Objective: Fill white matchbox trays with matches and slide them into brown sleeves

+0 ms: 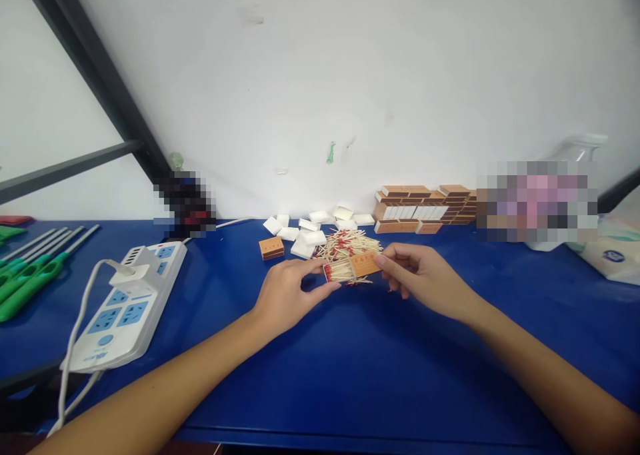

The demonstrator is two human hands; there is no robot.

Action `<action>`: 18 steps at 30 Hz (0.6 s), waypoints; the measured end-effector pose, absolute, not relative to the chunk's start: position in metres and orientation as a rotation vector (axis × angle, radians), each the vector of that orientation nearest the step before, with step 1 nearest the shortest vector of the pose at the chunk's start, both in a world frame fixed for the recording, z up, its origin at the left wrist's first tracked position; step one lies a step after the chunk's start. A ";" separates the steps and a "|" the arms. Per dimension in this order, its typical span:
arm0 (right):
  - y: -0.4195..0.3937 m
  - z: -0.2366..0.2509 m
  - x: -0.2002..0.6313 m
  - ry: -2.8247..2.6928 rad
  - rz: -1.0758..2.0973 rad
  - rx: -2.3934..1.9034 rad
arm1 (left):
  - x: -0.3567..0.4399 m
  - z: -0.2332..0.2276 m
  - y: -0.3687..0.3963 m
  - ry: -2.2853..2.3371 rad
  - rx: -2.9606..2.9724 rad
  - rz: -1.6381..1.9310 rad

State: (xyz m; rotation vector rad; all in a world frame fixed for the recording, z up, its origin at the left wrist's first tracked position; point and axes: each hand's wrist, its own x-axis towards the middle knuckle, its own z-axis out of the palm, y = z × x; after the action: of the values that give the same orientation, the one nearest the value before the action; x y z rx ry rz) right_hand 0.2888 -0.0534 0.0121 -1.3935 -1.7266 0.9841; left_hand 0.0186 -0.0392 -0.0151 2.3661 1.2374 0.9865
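Between finger and thumb, my left hand point(289, 294) pinches the white tray of a matchbox, filled with red-tipped matches point(339, 270). My right hand point(423, 275) grips the orange matchbox sleeve point(364, 264) by its right end. The tray sits partly inside the sleeve, its left part sticking out. Just behind lies a loose pile of matches point(347, 243). White matchbox trays point(309, 237) are scattered behind and left of the pile. A small stack of orange matchboxes point(271, 247) rests left of them. Against the wall, at right, many matchboxes point(417, 208) are stacked in rows.
A white power strip point(150, 308) with a plugged-in adapter and cable lies on the blue table point(350, 382) at left. Green-handled tools point(35, 275) are at the far left. A soft white packet point(613, 248) and a blurred-out object stand at right.
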 end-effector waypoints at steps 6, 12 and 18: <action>-0.053 0.008 0.291 -1.759 1.011 -1.377 | 0.018 -0.018 -0.038 1.178 2.360 1.046; -0.050 0.003 0.293 -1.730 1.031 -1.385 | 0.019 -0.020 -0.037 1.110 2.365 1.148; -0.054 -0.002 0.284 -1.704 1.127 -1.326 | 0.020 -0.022 -0.037 1.060 2.344 1.173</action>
State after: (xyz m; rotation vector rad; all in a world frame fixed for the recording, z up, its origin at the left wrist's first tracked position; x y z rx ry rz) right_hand 0.2837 -0.0536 -0.0016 -1.3260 -1.7039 1.1268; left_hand 0.0199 -0.0374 -0.0222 2.3436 1.0604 1.1731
